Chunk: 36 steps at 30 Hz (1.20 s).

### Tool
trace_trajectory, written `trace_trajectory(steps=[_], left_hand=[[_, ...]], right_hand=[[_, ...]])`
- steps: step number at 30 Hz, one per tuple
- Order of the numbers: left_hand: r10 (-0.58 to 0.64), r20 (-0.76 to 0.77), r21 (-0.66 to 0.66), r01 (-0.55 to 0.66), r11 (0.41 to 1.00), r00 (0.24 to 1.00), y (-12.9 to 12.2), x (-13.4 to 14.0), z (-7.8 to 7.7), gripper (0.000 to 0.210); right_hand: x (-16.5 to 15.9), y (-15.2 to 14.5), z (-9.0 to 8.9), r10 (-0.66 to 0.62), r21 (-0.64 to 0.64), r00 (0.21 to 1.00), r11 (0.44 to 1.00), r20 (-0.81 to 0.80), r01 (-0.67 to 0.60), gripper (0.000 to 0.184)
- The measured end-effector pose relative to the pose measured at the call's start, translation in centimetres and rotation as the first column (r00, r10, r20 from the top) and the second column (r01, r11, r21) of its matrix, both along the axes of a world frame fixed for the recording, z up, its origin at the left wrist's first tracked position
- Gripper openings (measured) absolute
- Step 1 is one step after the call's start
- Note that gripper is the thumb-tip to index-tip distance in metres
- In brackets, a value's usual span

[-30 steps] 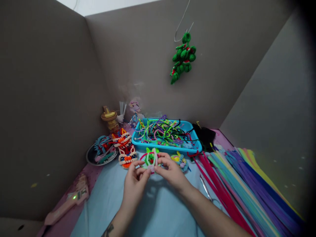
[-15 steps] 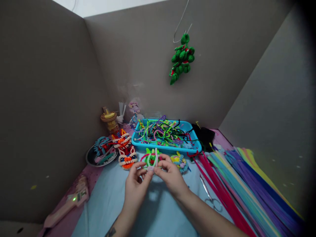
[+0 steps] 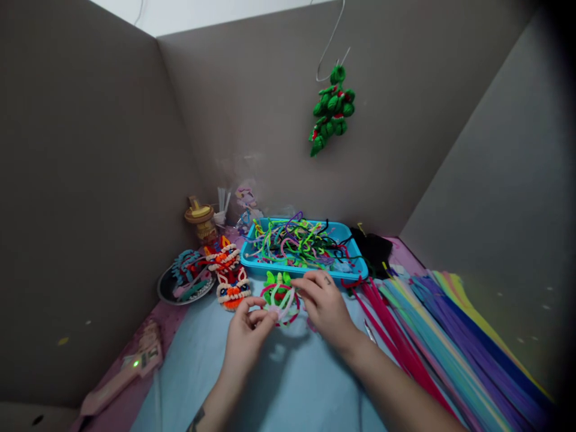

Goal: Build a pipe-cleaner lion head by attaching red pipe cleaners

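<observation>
Above the middle of the blue cloth, my left hand pinches the near side of a half-formed pipe cleaner piece. It has a magenta ring with pale green and white strands bent inside it. My right hand, at the ring's upper right, has thumb and forefinger closed on the upper end of a pale strand. Just behind the piece lies a green pipe cleaner figure, partly covered by it. The yellow and blue figure on the right is now mostly hidden by my right hand.
A blue tray of tangled pipe cleaners stands behind. Orange lion-head figures and a metal bowl are on the left, with a pink glue gun nearer. Scissors and long pipe cleaner bundles lie on the right.
My right hand has moved up and right, from beside my left fingers to the strand's upper end. The pale strands now lean right, and the magenta ring shows more fully. My right arm covers more of the scissors.
</observation>
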<state>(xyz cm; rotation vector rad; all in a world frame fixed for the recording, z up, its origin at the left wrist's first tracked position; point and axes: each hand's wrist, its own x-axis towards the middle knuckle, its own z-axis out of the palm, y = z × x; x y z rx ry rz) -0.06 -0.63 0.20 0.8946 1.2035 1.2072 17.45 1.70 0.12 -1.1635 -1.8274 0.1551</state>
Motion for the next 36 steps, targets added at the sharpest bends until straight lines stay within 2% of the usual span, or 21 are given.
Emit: trace_trajectory(steps=[4,8,13,17,25,27,30,36], left_hand=[[-0.024,-0.021,0.008,0.024,1.0,0.999,0.1,-0.1,-0.3,0.045],[0.006,-0.032,0.023,-0.005,1.0,0.999,0.2,-0.3,-0.6,0.044],[0.039,-0.032,0.029,-0.038,0.999,0.999,0.2,-0.2,-0.7,0.045],[0.029,-0.021,0.035,-0.029,0.999,0.999,0.2,-0.2,-0.4,0.048],[0.085,0.014,0.043,-0.086,0.995,0.996,0.3,-0.4,-0.2,0.047],[0.096,0.027,0.037,-0.097,0.995,0.995,0.3,-0.4,-0.1,0.049],[0.09,0.057,0.016,-0.091,0.996,0.994,0.3,-0.3,0.0,0.051],[0.065,0.057,-0.028,-0.064,0.998,0.996,0.3,-0.4,0.0,0.053]], right_hand=[[0.3,0.2,0.1,0.039,0.002,0.99,0.999,0.134,-0.04,0.02],[0.2,0.0,0.3,0.074,-0.041,0.979,0.997,0.189,-0.068,0.022],[-0.7,-0.5,0.5,0.152,-0.115,0.987,0.983,0.054,-0.145,0.02],[-1.6,-0.8,0.5,0.171,-0.226,0.983,0.957,-0.067,-0.182,0.019],[-1.2,-0.5,0.4,0.137,-0.41,0.986,0.898,-0.09,-0.162,0.017],[-1.2,-0.6,0.1,0.169,-0.456,0.98,0.868,-0.102,-0.197,0.026],[-1.4,-0.7,-0.1,0.198,-0.47,0.973,0.853,-0.116,-0.229,0.034],[-1.7,-0.5,0.1,0.177,-0.421,0.971,0.877,-0.162,-0.23,0.018]])
